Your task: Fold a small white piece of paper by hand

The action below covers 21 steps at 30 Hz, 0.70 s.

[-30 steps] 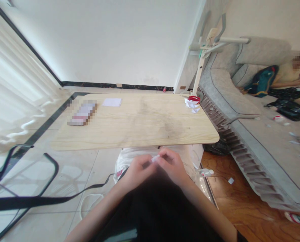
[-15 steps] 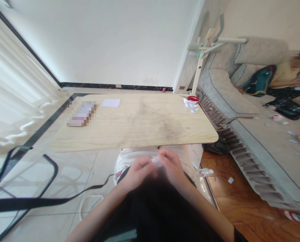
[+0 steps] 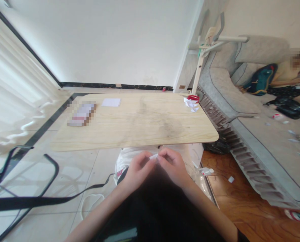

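A small piece of white folded paper [image 3: 153,156] is pinched between my two hands, just below the near edge of the wooden table [image 3: 129,124]. My left hand [image 3: 140,167] has its thumb and fingers closed on the paper's left side. On the right side, my right hand [image 3: 172,164] grips it the same way. Folded white paper pieces [image 3: 191,104] lie at the table's right back corner beside red-handled scissors [image 3: 193,98]. A flat stack of white paper [image 3: 111,102] rests at the back left.
A blurred-out box-like object [image 3: 81,114] sits on the table's left. Black metal tubing [image 3: 51,164] and a strap stand at left. To the right are a grey sofa [image 3: 271,134] with scraps, a seated person [image 3: 286,74] and a white bottle [image 3: 207,172].
My left hand has turned slightly and its fingers are more curled. The paper now shows as a small pointed shape a little higher between my fingertips.
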Tool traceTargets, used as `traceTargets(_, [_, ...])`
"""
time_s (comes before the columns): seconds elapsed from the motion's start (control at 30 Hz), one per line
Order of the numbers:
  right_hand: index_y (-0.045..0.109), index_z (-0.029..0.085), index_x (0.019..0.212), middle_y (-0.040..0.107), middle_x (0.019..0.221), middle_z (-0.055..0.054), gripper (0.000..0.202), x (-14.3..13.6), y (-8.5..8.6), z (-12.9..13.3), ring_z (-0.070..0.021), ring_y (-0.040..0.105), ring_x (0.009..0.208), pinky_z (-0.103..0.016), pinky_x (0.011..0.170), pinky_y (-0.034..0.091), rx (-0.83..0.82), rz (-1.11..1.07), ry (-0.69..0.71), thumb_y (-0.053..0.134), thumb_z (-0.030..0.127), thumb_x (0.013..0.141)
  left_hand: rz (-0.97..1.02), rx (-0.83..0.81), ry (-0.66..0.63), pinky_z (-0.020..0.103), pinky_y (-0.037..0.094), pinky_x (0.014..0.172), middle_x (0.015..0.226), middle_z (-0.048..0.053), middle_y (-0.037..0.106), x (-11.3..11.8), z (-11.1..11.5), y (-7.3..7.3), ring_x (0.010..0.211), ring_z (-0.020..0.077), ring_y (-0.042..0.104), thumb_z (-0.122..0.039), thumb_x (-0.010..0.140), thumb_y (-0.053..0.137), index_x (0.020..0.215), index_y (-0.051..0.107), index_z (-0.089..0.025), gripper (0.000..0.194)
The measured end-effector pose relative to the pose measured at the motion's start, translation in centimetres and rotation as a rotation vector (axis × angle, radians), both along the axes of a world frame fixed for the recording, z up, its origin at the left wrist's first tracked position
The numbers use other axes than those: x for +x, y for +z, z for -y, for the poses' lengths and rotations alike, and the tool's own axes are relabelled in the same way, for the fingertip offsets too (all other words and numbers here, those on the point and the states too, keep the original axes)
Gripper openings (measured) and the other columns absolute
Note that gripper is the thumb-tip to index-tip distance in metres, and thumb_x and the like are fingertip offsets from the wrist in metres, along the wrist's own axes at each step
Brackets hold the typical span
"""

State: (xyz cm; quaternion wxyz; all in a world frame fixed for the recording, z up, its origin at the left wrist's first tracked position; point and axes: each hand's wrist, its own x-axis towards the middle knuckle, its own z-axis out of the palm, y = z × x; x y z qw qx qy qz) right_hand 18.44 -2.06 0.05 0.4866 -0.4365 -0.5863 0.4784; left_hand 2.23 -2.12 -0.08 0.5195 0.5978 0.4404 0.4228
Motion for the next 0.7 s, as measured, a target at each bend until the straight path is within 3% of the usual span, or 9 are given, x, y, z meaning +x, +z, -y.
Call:
traceTargets(0.17, [0.063, 0.02, 0.08, 0.063, 0.07, 0.001, 0.011, 0.2, 0.6, 0.3, -0.014, 0.057, 0.066, -0.026, 0.062, 0.045, 0.059, 0.106, -0.001, 0.058, 0.023, 0.09, 0.017, 0.025, 0.017, 0.024, 0.044, 0.065, 0.066, -0.001, 0.062, -0.3, -0.1, 0.5, 0.065, 0.0123, 0.057, -0.033, 0.091, 0.059, 0.072, 0.064, -0.016, 0.026])
traceTargets(0.47, [0.062, 0.02, 0.077, 0.061, 0.064, 0.002, 0.018, -0.2, 0.5, 0.0, -0.013, 0.057, 0.059, -0.025, 0.057, 0.047, -0.131, -0.148, 0.084, 0.063, 0.035, 0.087, 0.484, -0.386, -0.082, 0.022, 0.038, 0.05, 0.052, -0.002, 0.058, 0.1, -0.2, -0.8, 0.048, 0.0107, 0.052, -0.039, 0.085, 0.064, 0.065, 0.057, -0.016, 0.031])
traceTargets(0.7, [0.064, 0.02, 0.08, 0.065, 0.071, 0.0, 0.016, 0.0, 0.4, 0.1, -0.0146, 0.06, 0.066, -0.027, 0.063, 0.049, -0.055, -0.029, 0.062, 0.061, 0.032, 0.09, 0.375, -0.29, -0.026, 0.022, 0.042, 0.053, 0.054, -0.002, 0.06, 0.1, -0.2, -0.7, 0.052, 0.01, 0.054, -0.035, 0.086, 0.065, 0.067, 0.059, -0.016, 0.028])
